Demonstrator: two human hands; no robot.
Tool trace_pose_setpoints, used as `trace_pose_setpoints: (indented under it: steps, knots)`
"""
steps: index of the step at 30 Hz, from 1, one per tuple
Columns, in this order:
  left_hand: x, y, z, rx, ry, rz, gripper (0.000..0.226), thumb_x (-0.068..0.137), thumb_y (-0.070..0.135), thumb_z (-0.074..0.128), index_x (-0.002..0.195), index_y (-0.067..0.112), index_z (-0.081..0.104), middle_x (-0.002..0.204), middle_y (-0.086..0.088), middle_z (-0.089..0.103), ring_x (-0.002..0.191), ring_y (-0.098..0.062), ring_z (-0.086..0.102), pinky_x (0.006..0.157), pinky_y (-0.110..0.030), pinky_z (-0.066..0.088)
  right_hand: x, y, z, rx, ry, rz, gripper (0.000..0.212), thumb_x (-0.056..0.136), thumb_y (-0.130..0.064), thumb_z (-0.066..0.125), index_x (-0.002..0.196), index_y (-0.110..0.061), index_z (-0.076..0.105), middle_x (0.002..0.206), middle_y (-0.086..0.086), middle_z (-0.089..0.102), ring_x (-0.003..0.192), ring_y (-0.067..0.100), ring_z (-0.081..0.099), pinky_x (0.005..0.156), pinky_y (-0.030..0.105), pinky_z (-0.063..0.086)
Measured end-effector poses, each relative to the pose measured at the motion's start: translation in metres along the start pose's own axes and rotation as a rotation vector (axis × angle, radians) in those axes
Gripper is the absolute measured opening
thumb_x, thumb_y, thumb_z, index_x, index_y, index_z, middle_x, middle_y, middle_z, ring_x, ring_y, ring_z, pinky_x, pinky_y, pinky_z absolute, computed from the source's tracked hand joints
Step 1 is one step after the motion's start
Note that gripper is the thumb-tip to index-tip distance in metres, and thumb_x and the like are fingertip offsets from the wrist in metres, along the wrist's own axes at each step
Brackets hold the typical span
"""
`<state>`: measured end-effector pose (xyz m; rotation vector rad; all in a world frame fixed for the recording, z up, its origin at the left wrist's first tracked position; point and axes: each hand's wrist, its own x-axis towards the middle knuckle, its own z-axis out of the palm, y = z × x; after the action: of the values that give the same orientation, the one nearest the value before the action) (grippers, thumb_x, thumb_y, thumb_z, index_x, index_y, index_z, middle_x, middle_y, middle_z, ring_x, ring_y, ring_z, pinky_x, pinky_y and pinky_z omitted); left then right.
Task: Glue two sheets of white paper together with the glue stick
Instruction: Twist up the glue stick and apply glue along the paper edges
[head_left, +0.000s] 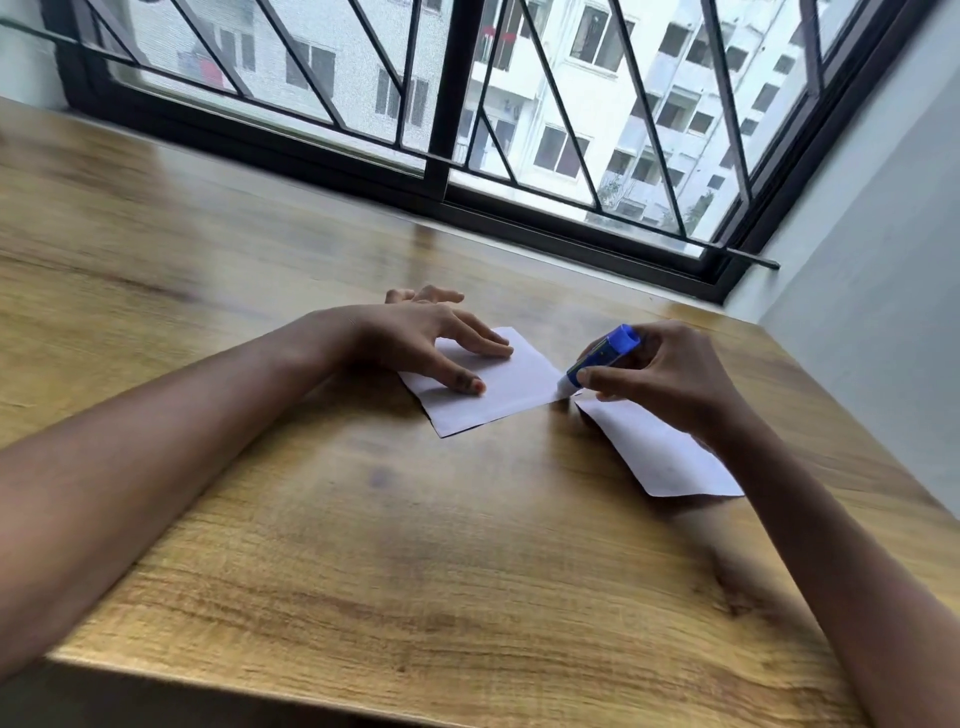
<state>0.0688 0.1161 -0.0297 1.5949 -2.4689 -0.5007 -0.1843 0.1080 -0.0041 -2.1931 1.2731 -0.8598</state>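
Two white paper sheets lie on the wooden table (363, 519). My left hand (415, 338) rests flat on the left sheet (509, 389), fingers spread, pinning it down. My right hand (660, 379) grips a blue glue stick (597, 358), tilted with its white tip down at the right corner of that sheet. The second sheet (665, 457) lies to the right, partly under my right wrist and forearm.
A barred window (467, 130) runs along the table's far edge, and a pale wall (883, 286) stands to the right. The table's front edge (311, 680) is close to me.
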Motion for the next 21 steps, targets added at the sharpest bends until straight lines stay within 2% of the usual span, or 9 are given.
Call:
trace_pose_setpoints:
  steps: [7,12,14,16,18,21]
  knots:
    - [0.002,-0.002,0.0,0.016,0.0,0.009,0.067,0.064,0.069,0.046,0.129,0.057,0.036,0.143,0.032,0.028,0.142,-0.01,-0.003,0.106,-0.045,0.001,0.001,0.004,-0.003,-0.047,0.053,-0.015,0.01,0.068,-0.012,0.079,0.071,-0.021,0.075,0.071,0.006,0.075,0.067,0.023,0.071,0.072,0.044,0.06]
    - [0.004,-0.004,0.003,-0.015,0.066,0.008,0.069,0.059,0.074,0.049,0.125,0.056,0.044,0.14,0.032,0.035,0.141,-0.01,0.003,0.102,-0.04,0.003,0.0,0.007,-0.008,0.092,0.107,-0.006,0.012,0.074,-0.008,0.074,0.071,-0.02,0.074,0.073,-0.004,0.076,0.069,0.013,0.069,0.068,0.03,0.06]
    - [0.002,-0.002,0.006,-0.008,0.124,-0.009,0.069,0.057,0.077,0.05,0.122,0.055,0.049,0.137,0.031,0.041,0.141,-0.012,0.009,0.103,-0.042,0.004,-0.001,0.007,-0.01,0.192,0.156,0.018,0.011,0.076,-0.009,0.074,0.072,-0.018,0.073,0.069,-0.007,0.076,0.067,0.01,0.067,0.066,0.025,0.058]
    - [0.001,0.001,0.005,0.102,0.232,-0.051,0.072,0.054,0.081,0.048,0.118,0.05,0.055,0.131,0.024,0.051,0.138,-0.016,0.017,0.105,-0.049,0.002,-0.002,0.007,-0.012,0.295,0.195,0.04,0.011,0.078,-0.009,0.072,0.072,-0.018,0.072,0.066,-0.008,0.075,0.065,0.012,0.065,0.065,0.025,0.057]
    - [0.0,0.006,0.004,0.293,0.362,-0.14,0.081,0.049,0.089,0.045,0.114,0.043,0.062,0.116,0.015,0.063,0.132,-0.017,0.028,0.107,-0.055,-0.005,-0.003,0.006,-0.013,0.394,0.213,0.059,0.012,0.081,-0.009,0.07,0.073,-0.018,0.073,0.065,-0.006,0.074,0.067,0.016,0.063,0.067,0.028,0.058]
    - [0.002,0.017,0.007,0.521,0.535,-0.224,0.08,0.055,0.091,0.036,0.104,0.036,0.067,0.094,0.001,0.068,0.126,-0.021,0.038,0.107,-0.059,-0.013,-0.004,0.004,-0.015,0.487,0.203,0.071,0.022,0.083,-0.009,0.067,0.066,-0.02,0.076,0.064,-0.005,0.072,0.069,0.018,0.062,0.07,0.03,0.058]
